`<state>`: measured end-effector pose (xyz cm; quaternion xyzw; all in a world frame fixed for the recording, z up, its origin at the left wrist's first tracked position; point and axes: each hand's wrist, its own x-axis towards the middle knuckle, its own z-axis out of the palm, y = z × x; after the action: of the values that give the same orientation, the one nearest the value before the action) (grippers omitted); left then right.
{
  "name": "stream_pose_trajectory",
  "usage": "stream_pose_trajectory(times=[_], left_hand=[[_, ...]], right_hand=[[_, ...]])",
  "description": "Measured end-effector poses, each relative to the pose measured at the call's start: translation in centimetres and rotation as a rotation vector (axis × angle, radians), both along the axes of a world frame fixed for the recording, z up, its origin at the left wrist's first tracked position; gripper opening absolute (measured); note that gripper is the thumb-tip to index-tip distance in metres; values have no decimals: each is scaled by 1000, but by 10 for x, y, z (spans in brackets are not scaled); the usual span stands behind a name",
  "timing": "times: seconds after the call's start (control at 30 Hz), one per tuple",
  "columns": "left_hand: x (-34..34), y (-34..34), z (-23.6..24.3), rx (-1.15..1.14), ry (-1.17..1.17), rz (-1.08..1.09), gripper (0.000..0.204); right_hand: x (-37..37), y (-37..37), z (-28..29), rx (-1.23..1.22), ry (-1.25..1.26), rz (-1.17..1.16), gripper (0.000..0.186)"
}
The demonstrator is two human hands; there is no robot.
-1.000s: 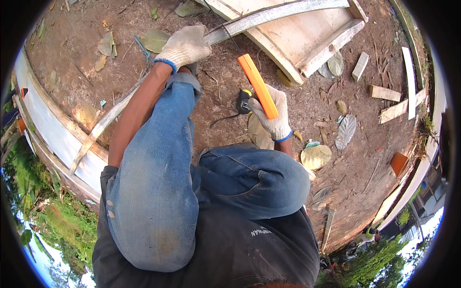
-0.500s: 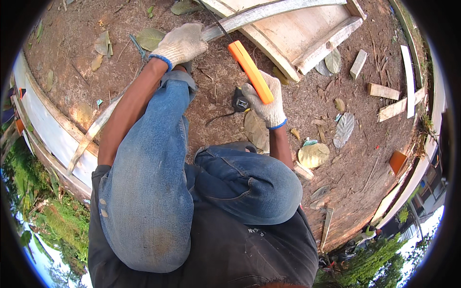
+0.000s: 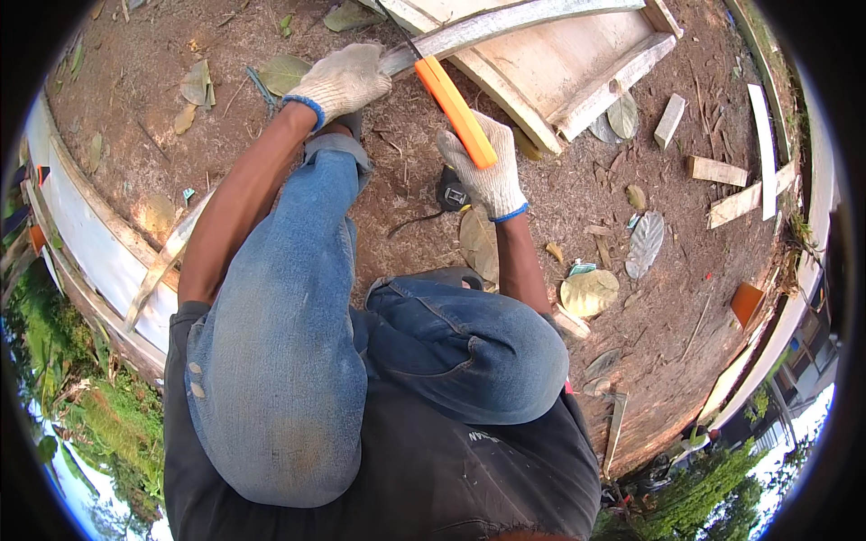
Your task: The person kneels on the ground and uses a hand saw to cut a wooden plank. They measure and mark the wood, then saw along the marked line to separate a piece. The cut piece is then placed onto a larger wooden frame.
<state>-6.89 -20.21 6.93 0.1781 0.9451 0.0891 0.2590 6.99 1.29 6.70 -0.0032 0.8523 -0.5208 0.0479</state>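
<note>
My left hand (image 3: 343, 83), in a cream knit glove with a blue cuff, is closed around a long, narrow wooden strip (image 3: 532, 16). The strip passes behind my left forearm and over a wooden frame at the top. In my right hand (image 3: 494, 173), gloved the same way, is the orange handle of a handsaw (image 3: 456, 110). Its thin dark blade crosses the strip just right of my left hand; whether it has cut in cannot be made out. A black tape measure (image 3: 453, 193) lies on the ground beside my right hand.
A panelled wooden frame (image 3: 577, 54) lies ahead. Wood offcuts (image 3: 717, 171) and a pale narrow slat (image 3: 763, 153) are scattered at the right. Large dry leaves (image 3: 645, 243) dot the brown dirt. A long white board (image 3: 90, 216) edges the left side; my bent knees are below.
My right hand and the saw have moved forward and slightly left, the handle now nearer the strip. My left hand keeps its hold on the strip, almost unmoved.
</note>
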Motion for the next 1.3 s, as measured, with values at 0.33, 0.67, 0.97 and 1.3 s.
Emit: stream_pose_trajectory(times=[0.33,0.67,0.97,1.3], left_hand=[[2,1,3,-13,-32,8,42],[-2,-12,-6,24,9,-25,38],[-9,-5,-6,-31,-3,-25,41],[0,-7,3,6,-11,-22,41]], right_hand=[[102,47,50,45,-198,24,25],[148,64,29,237,-315,21,16],[1,-4,-5,31,-28,-17,20],[55,14,37,-121,-226,-9,11]])
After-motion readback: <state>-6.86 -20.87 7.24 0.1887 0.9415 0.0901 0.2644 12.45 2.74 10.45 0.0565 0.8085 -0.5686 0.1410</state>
